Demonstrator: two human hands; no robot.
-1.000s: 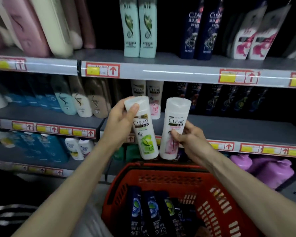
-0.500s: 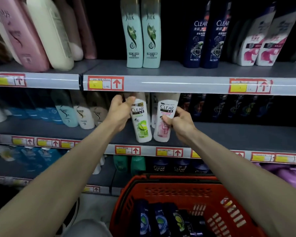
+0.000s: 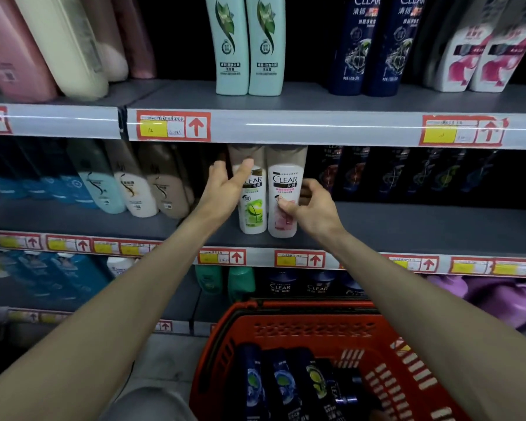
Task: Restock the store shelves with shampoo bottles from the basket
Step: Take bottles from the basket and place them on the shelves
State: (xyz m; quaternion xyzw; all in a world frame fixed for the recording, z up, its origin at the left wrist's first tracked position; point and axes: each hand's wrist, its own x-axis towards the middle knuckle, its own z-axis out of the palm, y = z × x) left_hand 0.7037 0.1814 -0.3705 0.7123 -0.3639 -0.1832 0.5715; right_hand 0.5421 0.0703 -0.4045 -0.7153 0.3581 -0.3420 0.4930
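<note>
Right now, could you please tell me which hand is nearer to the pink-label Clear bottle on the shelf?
Right. The right hand grips the pink-label bottle, thumb on its label. The left hand is at the far side of the green-label bottle, one bottle away.

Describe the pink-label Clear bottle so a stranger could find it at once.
Look at the middle shelf, directly above the red basket. Two white Clear bottles stand side by side there. The pink-label bottle is the one on the right, unlike the green-label bottle beside it.
</note>
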